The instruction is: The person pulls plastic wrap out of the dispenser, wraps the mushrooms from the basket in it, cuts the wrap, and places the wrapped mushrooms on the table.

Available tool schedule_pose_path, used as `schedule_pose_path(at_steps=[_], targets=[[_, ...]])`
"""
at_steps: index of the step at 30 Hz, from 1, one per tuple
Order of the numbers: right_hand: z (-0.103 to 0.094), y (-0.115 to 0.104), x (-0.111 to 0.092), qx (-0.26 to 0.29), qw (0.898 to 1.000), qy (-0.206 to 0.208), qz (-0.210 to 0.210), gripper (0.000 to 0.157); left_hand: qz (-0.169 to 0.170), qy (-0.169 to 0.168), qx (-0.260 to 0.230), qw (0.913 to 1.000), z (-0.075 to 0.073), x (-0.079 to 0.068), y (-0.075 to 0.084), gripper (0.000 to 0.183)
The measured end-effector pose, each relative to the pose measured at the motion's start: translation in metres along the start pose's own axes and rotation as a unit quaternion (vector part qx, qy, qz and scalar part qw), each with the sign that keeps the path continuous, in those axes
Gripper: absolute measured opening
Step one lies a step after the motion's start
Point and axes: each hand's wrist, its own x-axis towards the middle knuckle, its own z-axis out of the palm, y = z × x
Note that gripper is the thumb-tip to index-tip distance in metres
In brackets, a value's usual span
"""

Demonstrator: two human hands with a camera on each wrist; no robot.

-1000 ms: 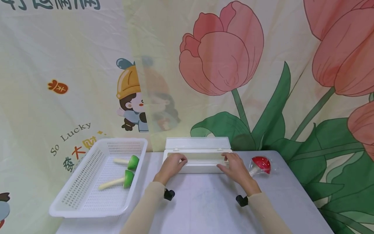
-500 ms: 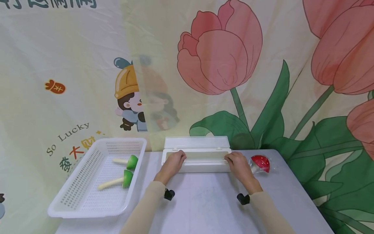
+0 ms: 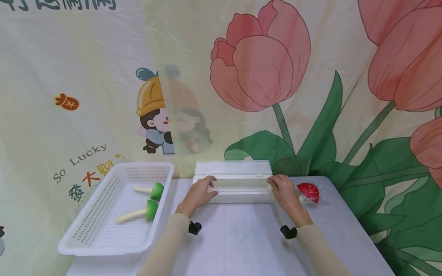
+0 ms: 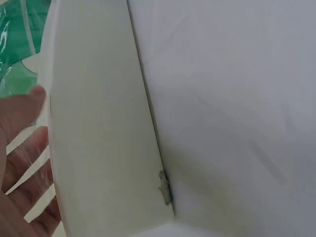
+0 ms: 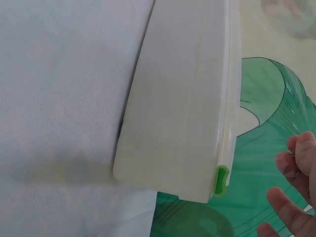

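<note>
A long white cling film box (image 3: 241, 198) stands at the back of the table, its lid (image 3: 235, 167) raised. A small green piece (image 5: 221, 181) sits on one end of its rim in the right wrist view. My right hand (image 3: 286, 193), at the box's right end, pinches the edge of a clear film (image 5: 291, 106) with thumb and finger. At the left end is my left hand (image 3: 197, 193), thumb apart from the fingers. In the left wrist view, clear film glints around the left fingers (image 4: 32, 148), and one fingertip is against the box rim.
On the left is a white slotted basket (image 3: 103, 251) with two green-capped toy mushrooms (image 3: 151, 211) inside. A red-capped mushroom (image 3: 310, 192) in clear wrapping lies right of the box. Behind the table hangs a tulip-printed cloth (image 3: 262, 69).
My right thumb and finger have come together in a pinch at the box's right end. The left thumb has parted from its fingers. Box and basket stay put.
</note>
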Motion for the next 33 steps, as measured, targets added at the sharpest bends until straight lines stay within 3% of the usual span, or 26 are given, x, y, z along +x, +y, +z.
schedule_pose_path(at_steps=[3,11,17,24,30,33], targets=[[-0.001,-0.001,0.0,-0.002,1.0,-0.003,-0.002,0.011,0.002,-0.008,0.017,0.9998,-0.002,-0.002,-0.006,0.022],[-0.001,-0.001,-0.002,0.002,1.0,-0.008,0.003,0.011,-0.01,0.048,-0.018,0.9986,-0.011,-0.005,-0.014,0.005],[0.001,0.0,-0.003,0.0,1.0,0.002,-0.004,0.01,-0.027,0.043,-0.061,0.9969,-0.013,-0.008,-0.016,0.011],[-0.001,-0.001,-0.005,0.003,0.999,-0.027,0.021,0.013,-0.051,0.07,-0.095,0.9918,-0.012,-0.008,-0.017,0.014],[-0.002,-0.001,-0.006,0.0,0.999,-0.035,0.035,0.014,-0.049,0.044,-0.073,0.9951,-0.011,-0.008,-0.015,0.019],[-0.002,-0.002,-0.007,0.0,0.999,-0.034,0.03,0.014,-0.064,0.025,-0.05,0.9964,-0.01,-0.008,-0.013,0.022]])
